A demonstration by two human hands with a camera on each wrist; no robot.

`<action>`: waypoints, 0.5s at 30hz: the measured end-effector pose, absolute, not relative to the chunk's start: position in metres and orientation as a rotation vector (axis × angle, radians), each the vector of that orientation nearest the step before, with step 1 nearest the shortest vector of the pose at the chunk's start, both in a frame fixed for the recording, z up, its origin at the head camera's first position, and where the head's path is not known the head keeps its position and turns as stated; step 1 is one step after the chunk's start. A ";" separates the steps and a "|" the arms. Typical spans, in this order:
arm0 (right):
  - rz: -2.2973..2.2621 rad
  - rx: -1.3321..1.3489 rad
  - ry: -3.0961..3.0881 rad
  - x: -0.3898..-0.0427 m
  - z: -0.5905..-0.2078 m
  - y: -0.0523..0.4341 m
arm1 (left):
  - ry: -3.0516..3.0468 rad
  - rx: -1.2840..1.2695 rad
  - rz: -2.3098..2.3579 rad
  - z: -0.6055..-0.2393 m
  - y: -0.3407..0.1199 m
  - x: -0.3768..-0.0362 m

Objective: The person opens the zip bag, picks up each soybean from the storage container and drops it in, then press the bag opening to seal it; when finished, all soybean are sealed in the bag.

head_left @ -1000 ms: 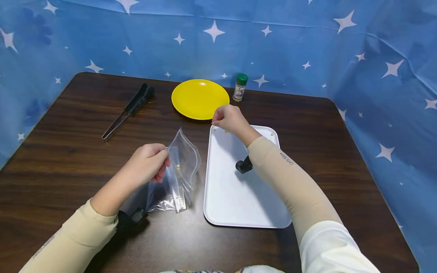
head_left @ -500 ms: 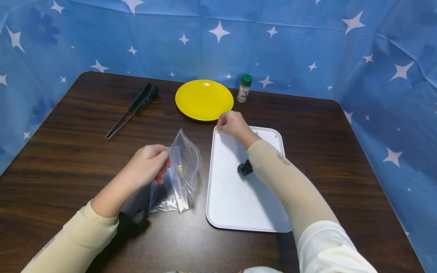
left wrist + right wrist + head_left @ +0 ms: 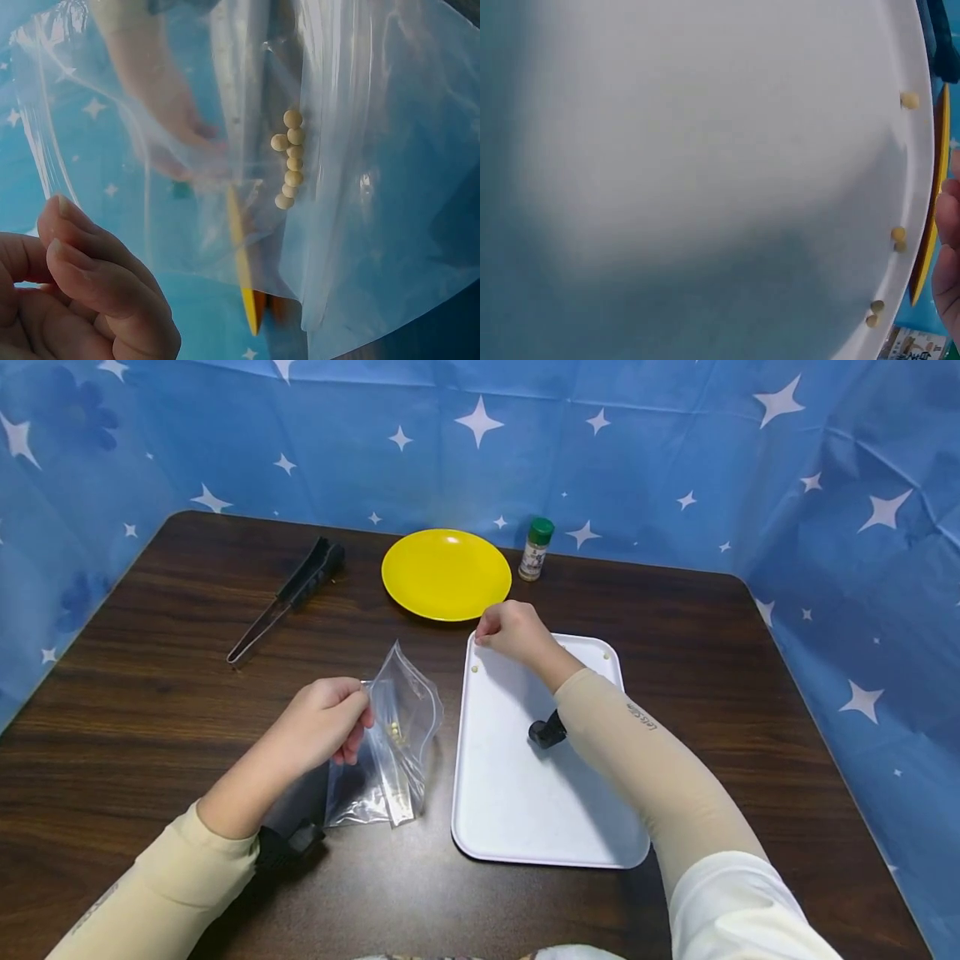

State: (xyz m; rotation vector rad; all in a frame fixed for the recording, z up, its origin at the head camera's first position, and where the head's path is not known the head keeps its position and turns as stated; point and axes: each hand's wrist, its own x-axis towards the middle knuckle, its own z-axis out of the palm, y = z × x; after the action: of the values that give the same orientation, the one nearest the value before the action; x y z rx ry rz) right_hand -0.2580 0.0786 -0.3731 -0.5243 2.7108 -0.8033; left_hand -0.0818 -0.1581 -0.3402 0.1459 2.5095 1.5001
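Left hand (image 3: 324,720): pinches clear zip bag (image 3: 393,739) upright, long axis toward the person, mouth up.
Beans (image 3: 289,159): clustered inside.
Right hand (image 3: 512,631): fingers curled at white tray (image 3: 525,793) far corner; grip unclear.

Yellow plate (image 3: 446,574), white tray (image 3: 525,793), star-patterned blue backdrop (image 3: 675,452)

Head view down over table (image 3: 150,693), wrist views close, perhaps sharing tray (image 3: 525,793)
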 end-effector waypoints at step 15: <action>-0.737 -0.842 2.629 -0.218 -0.370 0.085 | 2.504 0.150 1.512 -0.343 -0.156 -0.083</action>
State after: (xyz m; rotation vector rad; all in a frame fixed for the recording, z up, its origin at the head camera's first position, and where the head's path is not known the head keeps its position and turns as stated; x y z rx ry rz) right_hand -0.2182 0.0845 -0.3704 -0.8424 2.6288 -0.7373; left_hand -0.0826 -0.1562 -0.3425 0.1503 2.5038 1.5117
